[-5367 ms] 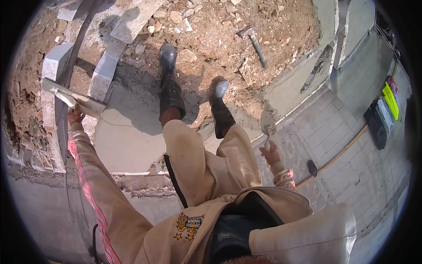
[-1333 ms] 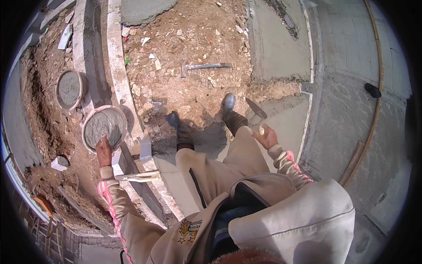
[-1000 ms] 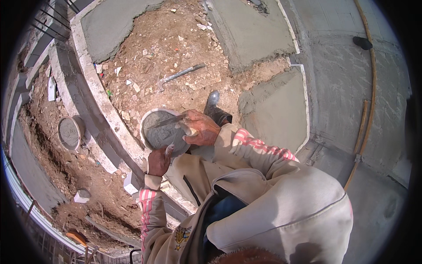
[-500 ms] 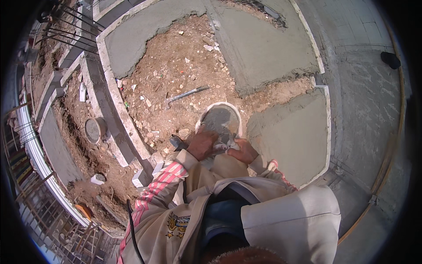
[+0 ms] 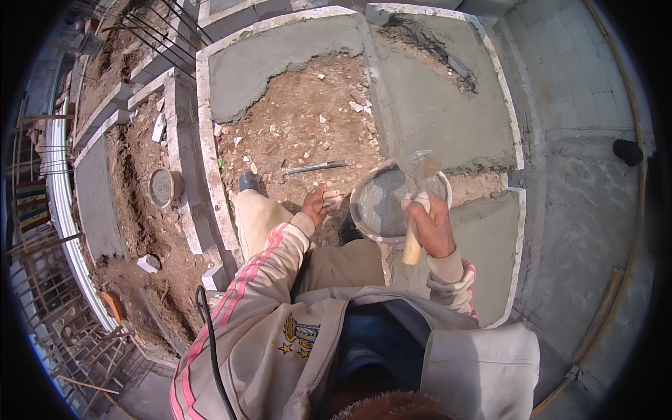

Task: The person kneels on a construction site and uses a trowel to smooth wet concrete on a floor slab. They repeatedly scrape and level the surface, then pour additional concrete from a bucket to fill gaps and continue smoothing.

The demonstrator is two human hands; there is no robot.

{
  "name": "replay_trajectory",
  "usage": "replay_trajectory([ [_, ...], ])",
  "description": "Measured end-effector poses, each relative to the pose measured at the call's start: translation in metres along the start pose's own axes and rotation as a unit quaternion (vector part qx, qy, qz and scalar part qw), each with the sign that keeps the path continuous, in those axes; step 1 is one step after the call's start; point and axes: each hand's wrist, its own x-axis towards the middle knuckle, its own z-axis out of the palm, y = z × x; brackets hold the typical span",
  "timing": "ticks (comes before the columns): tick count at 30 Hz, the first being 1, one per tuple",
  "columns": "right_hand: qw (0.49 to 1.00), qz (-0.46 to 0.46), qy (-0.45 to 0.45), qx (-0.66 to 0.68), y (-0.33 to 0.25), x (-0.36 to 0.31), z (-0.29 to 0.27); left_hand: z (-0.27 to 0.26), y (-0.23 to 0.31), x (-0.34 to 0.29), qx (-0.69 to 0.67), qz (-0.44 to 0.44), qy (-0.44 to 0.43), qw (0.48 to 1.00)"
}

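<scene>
My right hand (image 5: 432,227) is closed round the wooden handle (image 5: 411,250) of a trowel. Its blade (image 5: 423,168), partly blurred, is above a round, pale-rimmed bucket (image 5: 356,218) of wet grey mortar (image 5: 383,199). To the left of the bucket, my left hand (image 5: 315,204) is held over the dirt near my knees, its fingers apart and nothing in it. A hammer (image 5: 313,168) lies on the stony soil just beyond the left hand.
Smooth grey mortar slabs (image 5: 448,133) border the bare rubble patch (image 5: 301,105), framed by pale block edging (image 5: 207,133). A second round bucket (image 5: 165,188) stands in the trench at left. Steel bars (image 5: 164,31) stick out at the upper left.
My hands were together at the bucket's near edge and have parted. The bucket has shifted right relative to the hammer. My right hand now grips the trowel over it; the view has shifted too.
</scene>
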Motion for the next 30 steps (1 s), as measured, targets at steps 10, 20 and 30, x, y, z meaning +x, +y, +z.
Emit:
replay_trajectory([
  [10, 0.947, -0.077, 0.13, 0.284, -0.115, 0.05, -0.021, 0.085, 0.063, 0.058, -0.225, -0.075, -0.274, 0.932],
  [20, 0.978, -0.054, 0.199, 0.033, 0.074, 0.342, 0.119, 0.004, 0.264, 0.218, -0.148, 0.055, -0.195, 0.968],
  [30, 0.963, -0.014, 0.223, 0.151, 0.211, 0.512, 0.153, -0.018, 0.342, 0.299, 0.039, 0.213, -0.081, 0.973],
])
